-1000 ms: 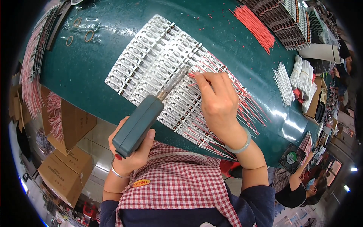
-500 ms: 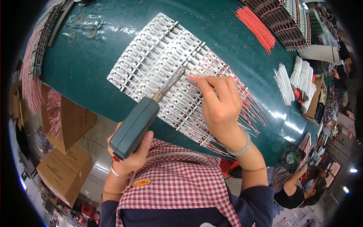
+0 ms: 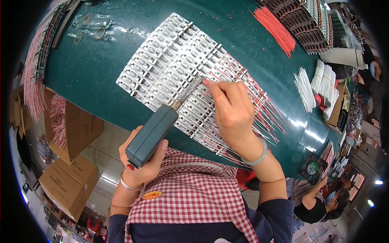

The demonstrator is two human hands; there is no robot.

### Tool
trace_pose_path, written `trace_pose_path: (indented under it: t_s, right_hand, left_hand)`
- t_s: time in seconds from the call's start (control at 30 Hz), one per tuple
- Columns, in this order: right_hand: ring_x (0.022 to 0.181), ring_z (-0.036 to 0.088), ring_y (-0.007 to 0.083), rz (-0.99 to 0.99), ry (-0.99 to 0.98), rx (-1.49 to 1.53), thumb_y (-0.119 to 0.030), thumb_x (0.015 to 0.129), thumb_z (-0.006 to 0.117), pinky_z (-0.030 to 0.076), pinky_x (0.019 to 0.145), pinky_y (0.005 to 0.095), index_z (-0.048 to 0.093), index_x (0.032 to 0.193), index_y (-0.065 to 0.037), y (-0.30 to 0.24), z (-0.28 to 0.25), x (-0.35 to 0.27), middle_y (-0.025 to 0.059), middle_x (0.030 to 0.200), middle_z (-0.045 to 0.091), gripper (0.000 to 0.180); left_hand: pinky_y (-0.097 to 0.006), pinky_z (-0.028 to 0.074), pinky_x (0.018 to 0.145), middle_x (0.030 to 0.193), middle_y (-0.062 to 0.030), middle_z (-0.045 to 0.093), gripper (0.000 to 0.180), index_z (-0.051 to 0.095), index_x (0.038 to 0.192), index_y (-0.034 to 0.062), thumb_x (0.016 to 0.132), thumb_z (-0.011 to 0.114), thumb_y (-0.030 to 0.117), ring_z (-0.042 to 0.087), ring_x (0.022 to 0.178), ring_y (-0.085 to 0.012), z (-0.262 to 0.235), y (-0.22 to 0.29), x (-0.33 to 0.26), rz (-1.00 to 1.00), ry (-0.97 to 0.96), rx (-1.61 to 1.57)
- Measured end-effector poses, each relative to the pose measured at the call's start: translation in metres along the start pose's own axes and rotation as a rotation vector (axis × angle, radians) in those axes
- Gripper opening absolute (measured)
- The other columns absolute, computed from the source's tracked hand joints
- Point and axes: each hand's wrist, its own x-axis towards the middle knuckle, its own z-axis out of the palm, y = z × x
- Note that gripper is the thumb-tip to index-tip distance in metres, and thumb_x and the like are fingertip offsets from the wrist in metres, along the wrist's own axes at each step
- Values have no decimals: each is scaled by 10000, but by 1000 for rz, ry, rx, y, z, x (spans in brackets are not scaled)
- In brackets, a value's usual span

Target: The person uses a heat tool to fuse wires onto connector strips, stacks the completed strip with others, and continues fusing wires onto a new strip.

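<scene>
My left hand (image 3: 150,168) is wrapped round the dark green body of a soldering gun (image 3: 152,135). Its greyish tip slants up and right, ending over a panel of silver-white parts (image 3: 162,60) laid in rows on the green table. At that tip, my right hand (image 3: 236,113) pinches a red wire (image 3: 207,82) between thumb and forefinger. The wire's end is at one of the parts; whether it touches is too small to tell. Red and white wires (image 3: 267,111) trail from the panel's right side, partly hidden under my right hand and wrist.
Red wires (image 3: 274,31) lie at the far right, with white wire bundles (image 3: 324,85) nearer. Stacked panels (image 3: 302,26) stand at the back right corner. Rubber bands (image 3: 100,33) lie far left. Cardboard boxes (image 3: 69,186) sit below the left edge. Another person (image 3: 320,202) works at right.
The soldering gun has moved a little right, its tip now against or very near the red wire's end. My right hand has shifted slightly left. The panel has slid slightly.
</scene>
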Motion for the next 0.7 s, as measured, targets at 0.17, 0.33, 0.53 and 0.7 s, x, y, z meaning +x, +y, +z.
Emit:
trace_pose_path:
  t_s: [0.17, 0.33, 0.53, 0.7]
  right_hand:
    - [726, 570, 226, 25, 4, -3, 74, 682, 675, 478, 591, 329, 679, 975, 23, -2, -1, 2, 98, 847, 611, 298]
    - [738, 572, 229, 39, -17, -11, 72, 685, 673, 479, 596, 329, 677, 978, 25, -3, -1, 1, 104, 855, 611, 297]
    - [759, 546, 220, -26, 4, -34, 18, 696, 649, 455, 539, 307, 662, 982, 62, 1, 2, -1, 100, 866, 578, 290]
    - [767, 552, 226, -24, 6, -28, 5, 688, 652, 461, 555, 318, 658, 977, 62, 1, 1, 0, 100, 867, 579, 295]
  left_hand:
    - [-256, 506, 639, 897, -110, 661, 216, 675, 990, -36, 791, 738, 20, 643, 701, -180, 1, 2, 3, -1, -13, -14]
    - [-266, 506, 632, 886, -121, 666, 203, 677, 966, -40, 783, 741, 22, 644, 693, -200, 0, 0, 0, 3, -10, -6]
    - [-297, 518, 617, 860, -150, 682, 224, 693, 963, -35, 769, 770, 47, 662, 687, -236, -1, -9, -7, 82, 96, -20]
    - [-297, 518, 613, 852, -146, 682, 225, 695, 966, -36, 774, 772, 53, 662, 680, -235, -1, -11, -11, 45, 93, -50]
